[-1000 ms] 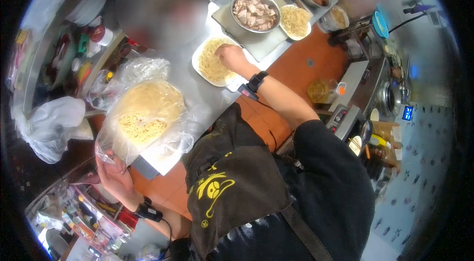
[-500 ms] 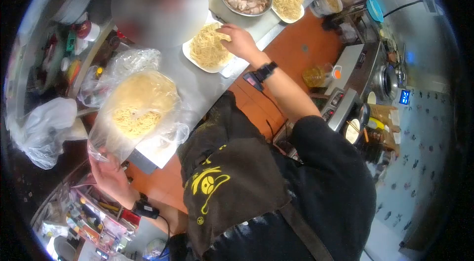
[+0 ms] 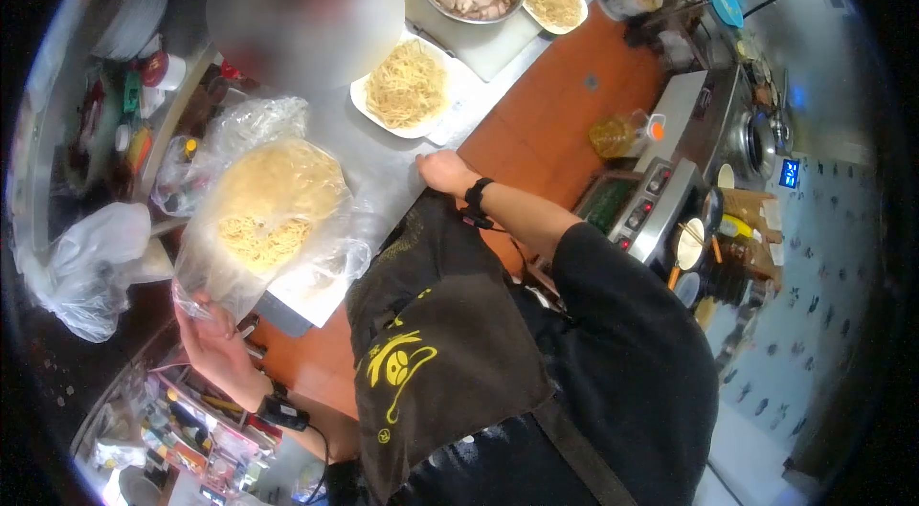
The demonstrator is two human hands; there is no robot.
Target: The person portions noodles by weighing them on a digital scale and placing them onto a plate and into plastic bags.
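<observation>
My left hand [image 3: 206, 326] pinches the edge of a clear, floppy plastic bag [image 3: 287, 163] of yellow noodles [image 3: 266, 242], just beyond it. My right hand [image 3: 443, 171] is by the edge of the grey metal tabletop [image 3: 383, 176]; I can't tell if it's closed. Past it sits a white plate [image 3: 360, 101] of pale noodles [image 3: 407, 85]. This step seems to be holding the bag; next calls for steadiness.

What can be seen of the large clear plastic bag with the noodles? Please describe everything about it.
The plastic bag looks thin, transparent and wrinkled. It bulges around pale yellow noodles, which show most clearly in its lower part; its upper part looks hazier. It lies on the metal table, with loose, crumpled folds at its lower right, over a flat white surface. The left hand touches its lower-left edge, though the exact grip is unclear.
</observation>
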